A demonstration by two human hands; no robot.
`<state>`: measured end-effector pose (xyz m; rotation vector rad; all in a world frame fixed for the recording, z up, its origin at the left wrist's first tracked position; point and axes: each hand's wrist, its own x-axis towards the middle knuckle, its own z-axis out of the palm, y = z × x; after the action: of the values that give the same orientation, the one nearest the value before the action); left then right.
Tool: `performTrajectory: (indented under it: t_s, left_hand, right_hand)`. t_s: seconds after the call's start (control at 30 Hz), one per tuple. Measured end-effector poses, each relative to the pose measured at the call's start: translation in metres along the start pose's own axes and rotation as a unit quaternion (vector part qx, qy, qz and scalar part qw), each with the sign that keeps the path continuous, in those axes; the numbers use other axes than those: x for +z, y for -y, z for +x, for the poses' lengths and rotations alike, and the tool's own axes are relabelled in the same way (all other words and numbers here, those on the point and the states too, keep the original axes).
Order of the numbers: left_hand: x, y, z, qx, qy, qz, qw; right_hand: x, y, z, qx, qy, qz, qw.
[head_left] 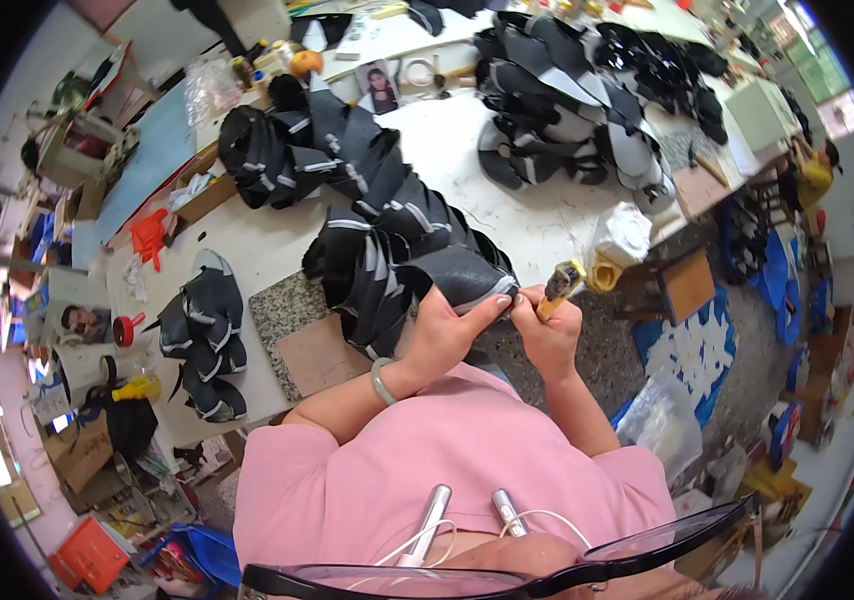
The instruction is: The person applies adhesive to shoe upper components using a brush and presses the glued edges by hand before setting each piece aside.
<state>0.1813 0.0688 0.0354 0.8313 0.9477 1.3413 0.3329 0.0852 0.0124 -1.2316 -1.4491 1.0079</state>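
My left hand (444,333) grips the edge of a black shoe upper (459,277) with a pale grey border, thumb on top. My right hand (551,330) is closed around a short yellow-handled brush (561,285) with a dark, caked head pointing up and away. Its fingertips also meet the upper's right end, beside my left thumb. Just beyond the held piece, a long overlapping row of black shoe uppers (367,190) runs across the white table (437,130). Right of the brush stands a white-wrapped pot (622,235) with a yellowish, crusted opening.
More black and grey uppers (557,110) are heaped at the far right, and a smaller stack (209,335) lies at the left. A speckled stone slab (282,315) is near my left forearm. A hammer (711,168) lies by the right edge; a wooden stool (685,285) stands below.
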Motion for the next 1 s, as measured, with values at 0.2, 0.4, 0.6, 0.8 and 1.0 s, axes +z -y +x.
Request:
performTrajectory:
  t_s: [0.2,0.4,0.6,0.8,1.0]
  left_hand:
    - [0.026,0.02,0.015,-0.194,0.02,-0.184,0.963]
    - [0.048,0.044,0.013,-0.335,0.043,-0.271,0.901]
    - [0.072,0.066,0.004,-0.249,0.117,-0.208,0.938]
    - [0.096,0.074,-0.014,-0.137,0.091,-0.144,0.976]
    - [0.094,0.074,-0.014,-0.107,0.087,-0.104,0.985]
  right_hand:
    - [-0.082,-0.016,-0.011,0.246,-0.111,0.2,0.942]
    - [-0.136,-0.021,-0.049,0.199,-0.227,0.044,0.952]
    - [-0.132,-0.021,-0.079,0.199,-0.148,0.061,0.967]
    - [-0.113,-0.016,-0.072,0.103,-0.118,-0.038,0.987]
    - [-0.13,-0.03,-0.068,0.099,-0.108,-0.026,0.989]
